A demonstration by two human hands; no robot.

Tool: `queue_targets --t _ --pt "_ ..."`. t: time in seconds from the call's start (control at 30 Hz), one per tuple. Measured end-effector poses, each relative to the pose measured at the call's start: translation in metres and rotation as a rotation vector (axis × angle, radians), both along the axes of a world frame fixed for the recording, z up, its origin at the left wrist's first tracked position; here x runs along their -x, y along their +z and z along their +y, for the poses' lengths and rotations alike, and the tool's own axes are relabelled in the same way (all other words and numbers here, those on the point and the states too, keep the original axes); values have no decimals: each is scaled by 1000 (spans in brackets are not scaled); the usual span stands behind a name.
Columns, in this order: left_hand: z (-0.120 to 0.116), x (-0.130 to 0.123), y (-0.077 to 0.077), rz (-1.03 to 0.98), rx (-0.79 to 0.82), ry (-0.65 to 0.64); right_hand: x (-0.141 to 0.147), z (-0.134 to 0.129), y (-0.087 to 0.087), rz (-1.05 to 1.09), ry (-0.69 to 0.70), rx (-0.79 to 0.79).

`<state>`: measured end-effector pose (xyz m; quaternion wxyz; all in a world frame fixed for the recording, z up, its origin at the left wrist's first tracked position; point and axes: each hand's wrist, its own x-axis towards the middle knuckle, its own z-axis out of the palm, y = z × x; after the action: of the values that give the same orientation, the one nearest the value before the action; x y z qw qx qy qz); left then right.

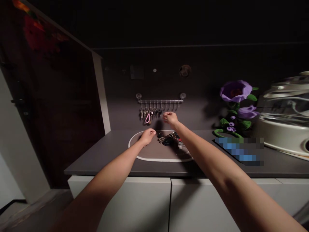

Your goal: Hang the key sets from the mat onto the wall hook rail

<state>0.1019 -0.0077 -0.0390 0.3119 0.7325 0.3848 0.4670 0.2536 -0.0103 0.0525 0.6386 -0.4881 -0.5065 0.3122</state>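
A clear hook rail (160, 101) is fixed to the dark wall, with several keys (145, 113) on its left hooks and a pink strap (147, 118) among them. My right hand (170, 119) is raised just below the rail, right of the hanging keys, its fingers curled together; anything in them is too small to make out. Lower and to the left, my left hand (148, 136) hovers over an oval mat (154, 154), thumb and fingers pinched, their contents hidden. Between the hands, a pile of keys and dark fobs (168, 140) lies on the mat, partly behind my right forearm.
Purple flowers (236, 91) with green leaves stand at the right on the dark counter (96, 158). Beside them are a blurred-out flat item (238, 151) and a cream appliance with a clear top (285, 129). A dark door (65, 106) is on the left.
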Motion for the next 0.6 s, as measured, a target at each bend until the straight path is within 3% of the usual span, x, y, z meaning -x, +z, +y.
queue_targets --t 0.27,0.6 --pt "2 1 -2 -104 88 13 -2 -34 -23 49 60 43" --pt "-2 -6 10 -45 207 60 -19 -49 -52 -145 68 10"
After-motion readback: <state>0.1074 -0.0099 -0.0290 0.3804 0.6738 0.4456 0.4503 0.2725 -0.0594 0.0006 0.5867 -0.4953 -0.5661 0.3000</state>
